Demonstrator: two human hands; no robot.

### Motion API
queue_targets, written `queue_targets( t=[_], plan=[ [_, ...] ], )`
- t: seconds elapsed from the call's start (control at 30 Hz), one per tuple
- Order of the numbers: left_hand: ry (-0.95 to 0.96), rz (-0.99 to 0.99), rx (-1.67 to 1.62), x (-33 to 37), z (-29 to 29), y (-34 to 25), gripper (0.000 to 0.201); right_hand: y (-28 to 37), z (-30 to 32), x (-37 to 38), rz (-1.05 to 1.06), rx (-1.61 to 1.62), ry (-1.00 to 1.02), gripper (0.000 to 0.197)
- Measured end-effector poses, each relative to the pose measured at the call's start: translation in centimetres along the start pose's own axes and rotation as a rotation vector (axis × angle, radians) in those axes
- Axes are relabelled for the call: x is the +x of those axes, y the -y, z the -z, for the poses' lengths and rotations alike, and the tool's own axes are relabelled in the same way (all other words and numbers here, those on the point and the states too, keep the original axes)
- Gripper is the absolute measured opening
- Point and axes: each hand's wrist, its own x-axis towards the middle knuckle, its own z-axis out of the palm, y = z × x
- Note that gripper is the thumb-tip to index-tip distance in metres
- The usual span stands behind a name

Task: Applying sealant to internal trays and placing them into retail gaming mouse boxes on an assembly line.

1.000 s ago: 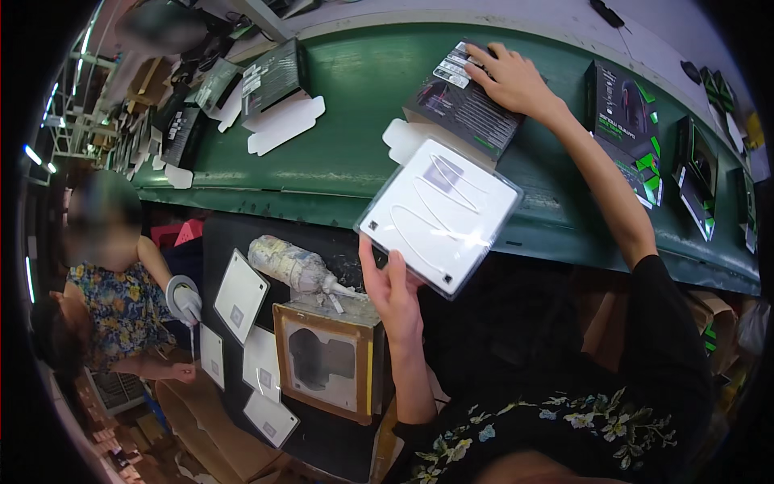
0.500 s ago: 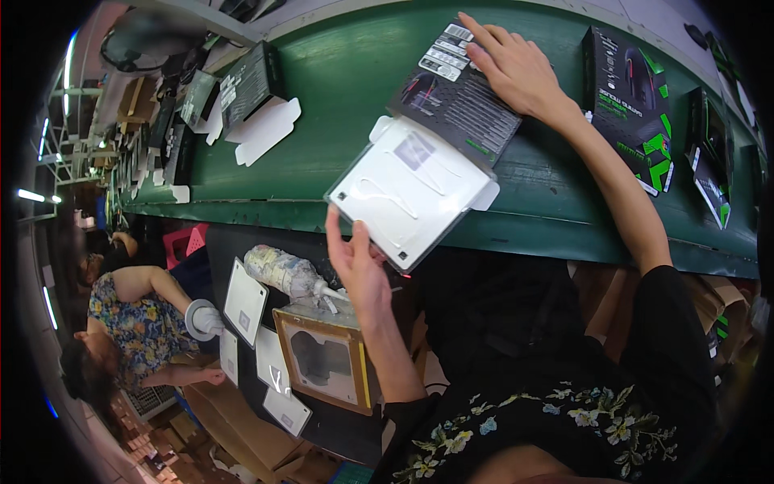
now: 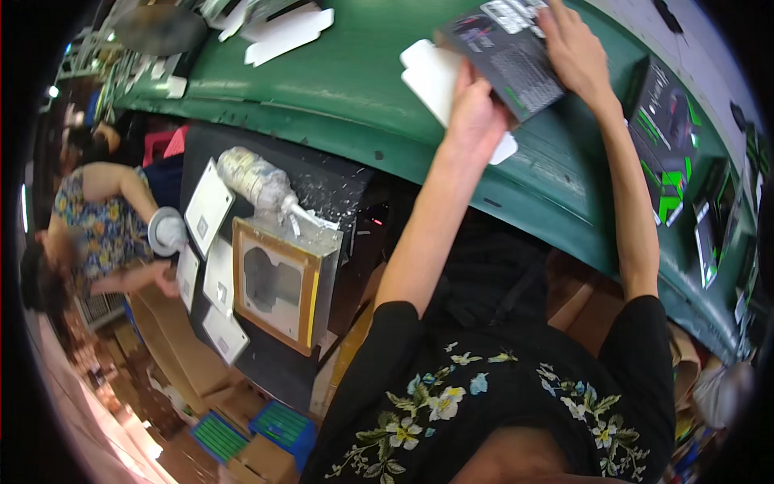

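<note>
Over the green bench (image 3: 322, 109), a black printed carton (image 3: 504, 60) is tilted, its white end flaps (image 3: 431, 81) spread at the near end. My right hand (image 3: 576, 52) grips the carton's right side, fingers curled over its edge. At the open near end, my left hand (image 3: 477, 113) is closed against the carton between the flaps, some fingertips hidden. The clear-edged white panel is out of sight; whether it sits inside the carton cannot be seen.
A smeared squeeze bottle (image 3: 254, 181) lies beside a wood-framed box (image 3: 278, 282) with a shaped cut-out. White panels (image 3: 211, 206) rest on the black side table (image 3: 274, 375). At left, another person (image 3: 113, 202) works. Black-green mouse boxes (image 3: 665, 137) stand right.
My left hand has gone forward from the white panel to the carton's open end. The panel has left view. The carton has shifted up and right, and the whole view has turned.
</note>
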Motion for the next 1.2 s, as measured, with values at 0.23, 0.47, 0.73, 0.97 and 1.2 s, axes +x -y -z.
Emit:
queue_targets(
  t=[0.23,0.47,0.73,0.97,1.2],
  plan=[
    [0.162,-0.302,0.397,-3.2,-4.7,0.7,0.038,-4.6,3.6,2.3,-0.198,0.994,-0.017,0.067],
    [0.363,-0.305,1.110,-7.7,0.8,0.0,0.037,-4.8,7.4,1.8,-0.323,0.760,0.264,0.097],
    [0.313,-0.333,1.181,-3.3,-0.3,3.6,0.041,-9.6,-0.7,1.0,-0.477,1.667,-0.025,0.062],
    [0.338,-0.690,1.870,-2.6,-1.9,3.5,0.055,-9.3,1.3,-4.8,-0.040,1.124,0.006,0.053],
    [0.440,-0.613,1.909,-1.6,-3.7,4.1,0.057,-4.9,0.1,-2.0,0.261,-0.111,-0.027,0.050]
  ],
)
